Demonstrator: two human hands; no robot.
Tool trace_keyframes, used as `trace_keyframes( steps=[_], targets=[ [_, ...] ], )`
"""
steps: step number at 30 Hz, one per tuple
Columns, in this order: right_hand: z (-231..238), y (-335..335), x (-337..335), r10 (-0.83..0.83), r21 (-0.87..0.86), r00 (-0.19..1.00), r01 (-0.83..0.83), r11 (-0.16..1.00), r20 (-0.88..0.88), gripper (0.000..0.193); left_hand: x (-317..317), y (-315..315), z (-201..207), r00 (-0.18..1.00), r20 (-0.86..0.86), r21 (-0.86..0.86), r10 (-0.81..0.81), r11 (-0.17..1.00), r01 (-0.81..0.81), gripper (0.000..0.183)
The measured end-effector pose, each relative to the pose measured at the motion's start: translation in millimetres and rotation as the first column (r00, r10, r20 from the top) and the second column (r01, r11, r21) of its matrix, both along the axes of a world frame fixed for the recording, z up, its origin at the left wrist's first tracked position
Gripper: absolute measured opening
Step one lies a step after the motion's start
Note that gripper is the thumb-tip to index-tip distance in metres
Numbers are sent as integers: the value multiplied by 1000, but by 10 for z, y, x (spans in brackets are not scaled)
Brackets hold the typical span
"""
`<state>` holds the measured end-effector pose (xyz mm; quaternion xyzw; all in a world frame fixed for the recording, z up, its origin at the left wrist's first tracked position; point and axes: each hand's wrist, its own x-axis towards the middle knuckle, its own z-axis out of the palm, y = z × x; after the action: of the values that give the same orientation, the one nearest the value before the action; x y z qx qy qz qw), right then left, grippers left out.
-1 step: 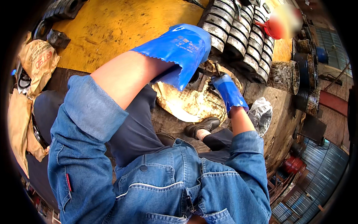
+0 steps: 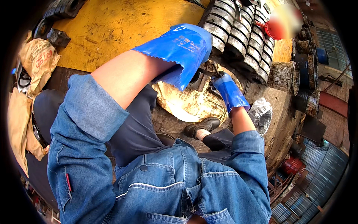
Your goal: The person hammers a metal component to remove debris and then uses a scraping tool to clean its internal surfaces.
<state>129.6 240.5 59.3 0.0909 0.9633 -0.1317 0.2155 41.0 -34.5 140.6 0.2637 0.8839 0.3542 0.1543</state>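
- Your left hand (image 2: 186,44), in a long blue rubber glove, reaches forward over the edge of the yellow board (image 2: 112,26); its fingers are hidden behind the cuff, so I cannot tell whether they are spread or clenched.
- Your right hand (image 2: 223,84), gloved the same, is closed around a thin dark metal tool (image 2: 209,71) at the near end of the rows of grey metal rings (image 2: 238,33); the tool is small and partly covered, so it may be a rod or a hook.
- The tool lies between your two gloves, just above the greasy crumpled paper (image 2: 190,102) spread on the floor beside your black shoe (image 2: 203,127).
- By my reading you are at the working step, with the tool set against a part at the foot of the ring stack; the part itself is hidden under your left glove.
- The next move calls for a firm hold with the left hand while the right guides the tool; keep the tip in sight; the gloves look oily, so mind slipping.
- A rusty metal drum (image 2: 283,76) stands just right of the rings; a clear plastic bag (image 2: 261,112) lies near your right elbow.
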Motion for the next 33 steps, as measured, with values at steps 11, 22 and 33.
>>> trace_keyframes(
  steps=[11,22,33],
  targets=[
    [283,-573,-152,130,126,976,-153,980,174,30,10,-260,548,999,32,-308,-39,950,47,28],
    [843,-564,96,310,185,912,-365,913,270,22,-6,-234,1007,996,46,-385,-81,918,93,27],
    [501,-159,192,513,255,770,-620,742,380,15,-31,-77,1098,992,88,-431,-86,895,116,27]
  ],
)
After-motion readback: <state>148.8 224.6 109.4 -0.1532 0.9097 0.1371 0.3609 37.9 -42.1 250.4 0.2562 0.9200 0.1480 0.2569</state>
